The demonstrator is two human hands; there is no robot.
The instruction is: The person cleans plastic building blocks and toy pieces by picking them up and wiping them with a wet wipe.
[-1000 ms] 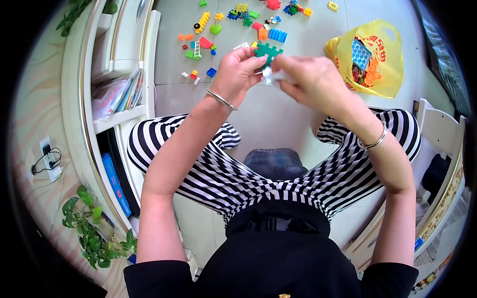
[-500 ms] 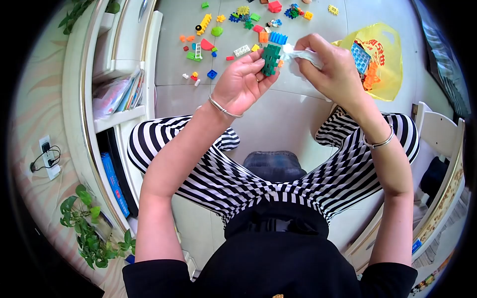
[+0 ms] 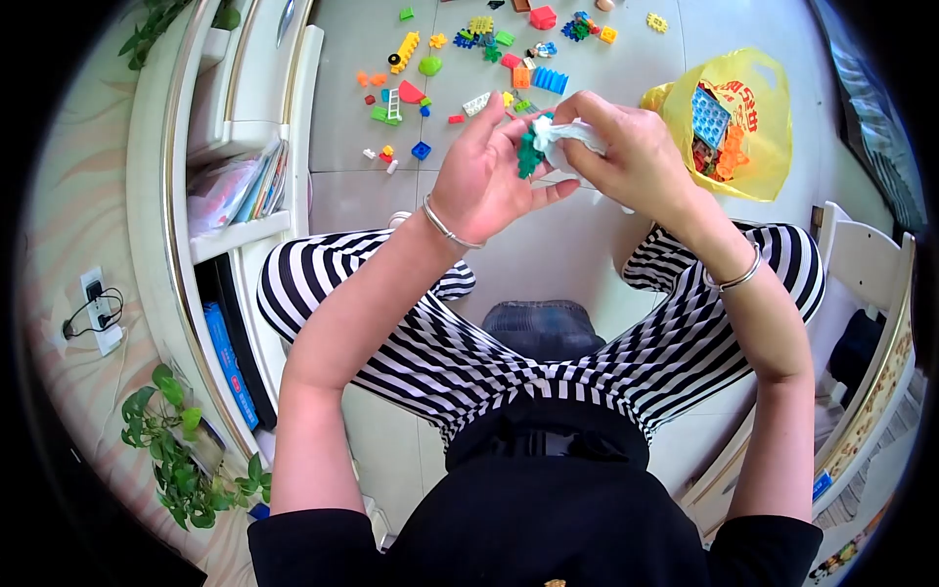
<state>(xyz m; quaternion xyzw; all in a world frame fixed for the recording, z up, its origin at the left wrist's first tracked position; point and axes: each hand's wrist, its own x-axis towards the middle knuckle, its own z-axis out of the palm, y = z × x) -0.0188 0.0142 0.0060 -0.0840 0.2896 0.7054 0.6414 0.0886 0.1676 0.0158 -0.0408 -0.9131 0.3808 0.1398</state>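
A green toy piece [image 3: 529, 157] rests against the fingers of my left hand [image 3: 489, 178], whose palm faces up with the thumb and fingers spread. My right hand [image 3: 631, 147] pinches a crumpled white cloth [image 3: 572, 137], which touches the green piece and covers its right part. Just beyond my hands lie a blue ridged block [image 3: 550, 80], an orange block [image 3: 520, 77] and a white brick [image 3: 476, 105] on the floor.
A yellow plastic bag [image 3: 773, 127] holding toy pieces stands at the right. Several small colored toys lie across the tiled floor [image 3: 342, 210] ahead. A white shelf unit [image 3: 240, 235] is at the left, a white chair [image 3: 866, 249] at the right, and a dark stool [image 3: 543, 329] between the legs.
The right hand has moved left, bringing the white cloth back onto the green piece. My left hand has opened its fingers wider, and the green piece has turned in it.
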